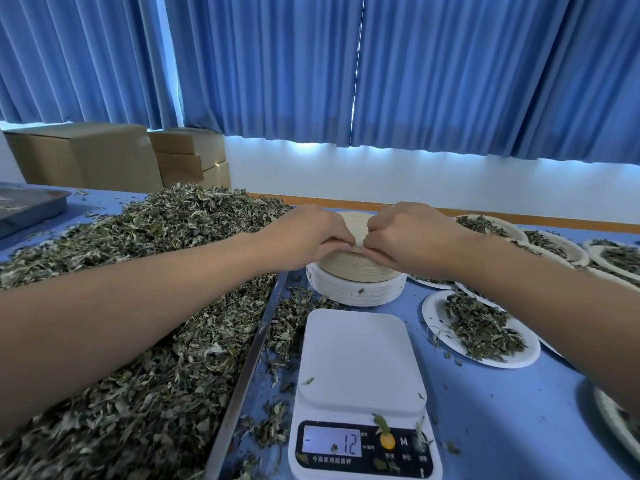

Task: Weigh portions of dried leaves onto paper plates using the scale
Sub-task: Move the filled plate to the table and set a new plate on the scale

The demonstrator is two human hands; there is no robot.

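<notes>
A white digital scale (360,362) stands in front of me with a bare platform and a display reading -12. Behind it sits a stack of paper plates (356,289), white ones below and beige ones on top. My left hand (308,233) and my right hand (412,233) both rest on the stack, fingertips pinching the near edge of the top plate. A big heap of dried leaves (145,306) fills a metal tray on the left, under my left forearm. A filled paper plate (481,327) lies to the right of the scale.
Several more filled plates (554,244) line the right side of the blue table. The tray's metal rim (249,358) runs beside the scale, with loose leaves scattered around it. A second metal tray (27,206) sits far left. Cardboard boxes (114,154) stand by the curtain.
</notes>
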